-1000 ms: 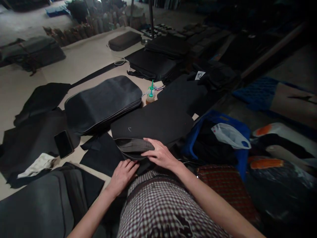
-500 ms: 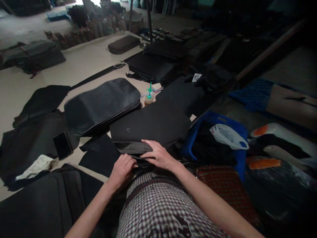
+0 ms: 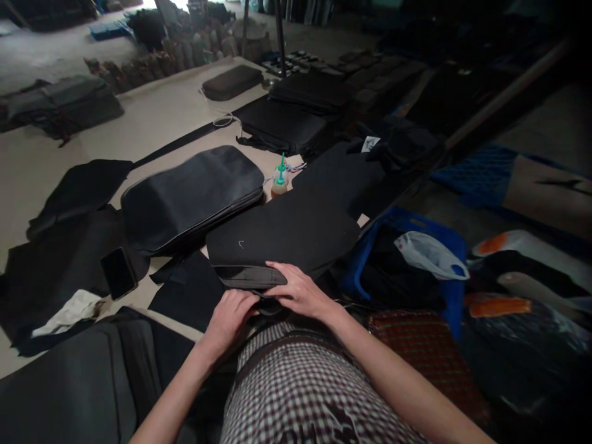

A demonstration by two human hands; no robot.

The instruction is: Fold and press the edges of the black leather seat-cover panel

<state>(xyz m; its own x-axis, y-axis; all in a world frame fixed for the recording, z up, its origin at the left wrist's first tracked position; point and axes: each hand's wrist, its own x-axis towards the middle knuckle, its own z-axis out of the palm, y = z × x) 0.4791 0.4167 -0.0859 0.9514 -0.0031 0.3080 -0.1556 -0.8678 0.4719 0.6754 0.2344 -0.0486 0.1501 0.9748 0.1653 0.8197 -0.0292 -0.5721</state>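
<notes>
My right hand clamps right end of 1 flat, layered dark-grey fabric piece, long axis running leftward from it. My left hand touches near edge; can't tell if gripping.

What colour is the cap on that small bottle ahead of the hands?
Green; the cap shows best in the head view.

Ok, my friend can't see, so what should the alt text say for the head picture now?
A person's left grip and right grip touch dark fabric at a pale table. Beyond lie a dark stack and a green-topped bottle; a phone is to the left, a blue crate to the right.
</notes>
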